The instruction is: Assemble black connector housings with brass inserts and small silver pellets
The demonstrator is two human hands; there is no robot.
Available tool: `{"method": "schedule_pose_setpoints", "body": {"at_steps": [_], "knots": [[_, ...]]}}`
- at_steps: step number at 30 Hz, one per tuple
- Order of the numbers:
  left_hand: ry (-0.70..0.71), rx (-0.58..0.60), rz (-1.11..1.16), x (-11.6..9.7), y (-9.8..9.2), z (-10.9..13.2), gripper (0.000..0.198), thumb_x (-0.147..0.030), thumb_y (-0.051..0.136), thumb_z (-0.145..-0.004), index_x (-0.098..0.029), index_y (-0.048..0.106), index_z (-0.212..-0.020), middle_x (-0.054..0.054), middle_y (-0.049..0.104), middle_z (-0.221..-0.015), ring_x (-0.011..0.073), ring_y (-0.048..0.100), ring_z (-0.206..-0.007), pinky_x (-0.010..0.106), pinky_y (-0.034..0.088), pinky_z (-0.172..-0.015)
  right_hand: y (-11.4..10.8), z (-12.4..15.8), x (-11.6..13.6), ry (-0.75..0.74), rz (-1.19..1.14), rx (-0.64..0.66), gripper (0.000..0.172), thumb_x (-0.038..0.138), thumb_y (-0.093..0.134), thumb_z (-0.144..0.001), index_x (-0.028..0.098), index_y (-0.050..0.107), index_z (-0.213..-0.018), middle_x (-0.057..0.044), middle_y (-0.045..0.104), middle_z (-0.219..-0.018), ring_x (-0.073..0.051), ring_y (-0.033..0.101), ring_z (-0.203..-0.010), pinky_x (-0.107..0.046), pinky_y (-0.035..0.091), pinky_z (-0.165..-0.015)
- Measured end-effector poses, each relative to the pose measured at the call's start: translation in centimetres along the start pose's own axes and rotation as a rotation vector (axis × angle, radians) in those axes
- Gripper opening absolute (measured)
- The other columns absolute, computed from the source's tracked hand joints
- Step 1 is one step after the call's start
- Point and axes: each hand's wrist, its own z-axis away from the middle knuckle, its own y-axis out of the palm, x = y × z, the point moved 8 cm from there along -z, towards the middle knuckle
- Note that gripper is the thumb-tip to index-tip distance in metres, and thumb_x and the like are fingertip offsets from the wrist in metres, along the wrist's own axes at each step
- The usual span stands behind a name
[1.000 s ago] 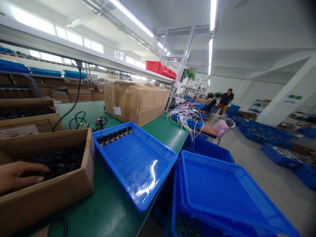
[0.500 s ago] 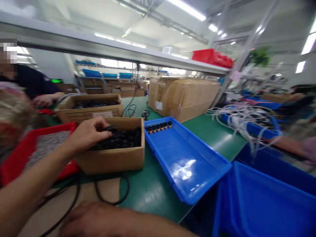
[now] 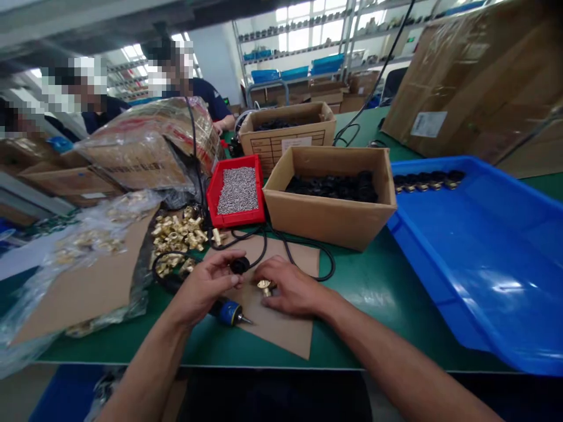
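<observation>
Between the fingers of my left hand (image 3: 214, 280) is a round black cap (image 3: 240, 266). A brass fitting (image 3: 264, 285) sits in the grip of my right hand (image 3: 288, 286), just right of the cap; the two pieces are apart. Both hands hover over a flat cardboard sheet (image 3: 281, 337) on the green table. Beside my left hand lies a blue and black electric screwdriver (image 3: 229, 312), its tip pointing right. Behind the hands stands a cardboard box (image 3: 328, 220) of black parts. Loose brass fittings (image 3: 178, 234) are heaped to the left.
A red bin (image 3: 235, 220) of small metal pieces stands left of the box. At right, a blue tray (image 3: 479, 246) carries several assembled black-and-brass pieces (image 3: 428, 180) along its far end. A black cable (image 3: 328, 264) loops over the table. Co-workers sit beyond a plastic-wrapped carton (image 3: 149, 152).
The view has swung left and down. My left hand has come from the box of black parts to above the cardboard, holding a black cap. My right hand now shows a brass fitting.
</observation>
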Motion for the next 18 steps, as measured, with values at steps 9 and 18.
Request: {"method": "schedule_pose_setpoints", "body": {"at_steps": [9,18], "knots": [[-0.108,0.123,-0.006,2.4,0.8,1.9,0.042,-0.024,0.073,-0.077,-0.019,0.055,-0.115,-0.001,0.061,-0.08,0.0096,0.06,-0.062,0.021,0.05,-0.059,0.4,-0.3,-0.5,0.056,0.01,0.006,0.052,0.021,0.074,-0.072,0.018,0.058,-0.121,-0.01,0.061,-0.115,-0.025,0.051,-0.111,-0.04,0.043,-0.097],[-0.048,0.175,0.106,2.0,1.9,2.2,0.035,-0.038,0.067,-0.083,-0.016,0.049,-0.104,0.005,0.067,-0.075,0.0113,0.057,-0.045,0.022,0.045,-0.046,0.4,-0.3,-0.4,0.049,-0.009,0.006,0.042,0.02,0.071,-0.074,0.019,0.062,-0.115,-0.009,0.062,-0.111,-0.024,0.051,-0.108,-0.04,0.044,-0.095]]}}
